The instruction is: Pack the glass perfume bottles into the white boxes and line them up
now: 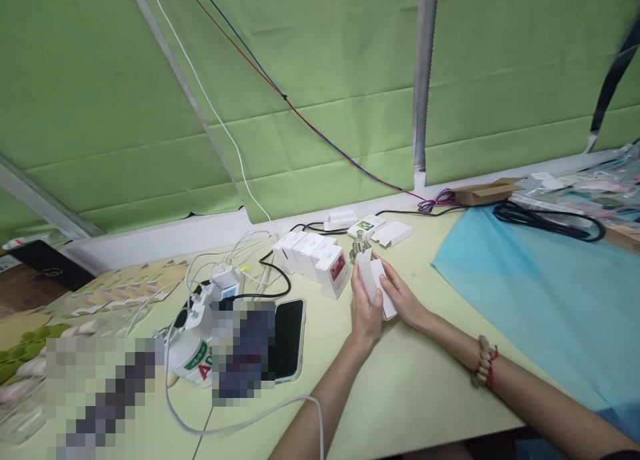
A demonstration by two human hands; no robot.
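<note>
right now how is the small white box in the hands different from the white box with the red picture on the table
The small white cardboard box is held off the table between the left hand and right hand; the white box with the red picture stands on the pale green table.
The held box has its top flap open; the standing box looks closed.
The held box shows plain white sides; the standing box shows a red print.
Both are small white cartons.

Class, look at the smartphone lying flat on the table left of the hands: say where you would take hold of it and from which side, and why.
Grip the smartphone across its long side edges, coming from above at its far end. It lies flat, screen up, so only the thin edges offer purchase. Its left edge is hidden behind a blurred patch, while the right edge faces bare table.
</note>
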